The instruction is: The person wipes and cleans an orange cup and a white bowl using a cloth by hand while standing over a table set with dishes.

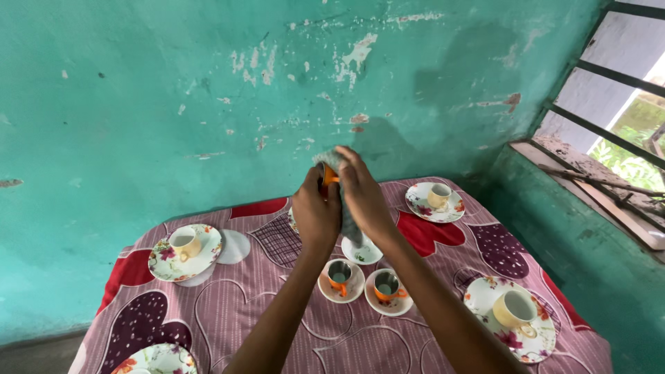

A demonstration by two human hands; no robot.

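Both hands, left hand [315, 211] and right hand [361, 197], closed in a narrow grip round small orange-handled cup [330, 174] wrapped in grey cloth [346, 215], held mid-air above tabletop [277, 305]; could slip through cloth onto 2 cups [364, 280] below.

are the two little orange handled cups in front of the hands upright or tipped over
Upright. Both orange-handled cups stand on their small saucers with their open mouths facing up, so the dark insides show from above.
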